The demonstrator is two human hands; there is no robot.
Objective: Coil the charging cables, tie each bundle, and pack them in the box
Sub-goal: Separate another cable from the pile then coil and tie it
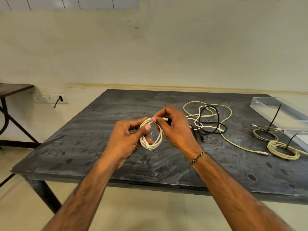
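Both hands, left hand (128,137) and right hand (173,127), grip the white cable coil (155,139) above the table (116,114). Loops should stay even. Pinch firmly before tying.

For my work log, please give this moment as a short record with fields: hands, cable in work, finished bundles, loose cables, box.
hands: left hand and right hand both grip one coil
cable in work: white cable coil, above the table, not tied
finished bundles: two, grey bundle and yellow bundle, each with a black tie
loose cables: tangled pile
box: clear plastic box, open
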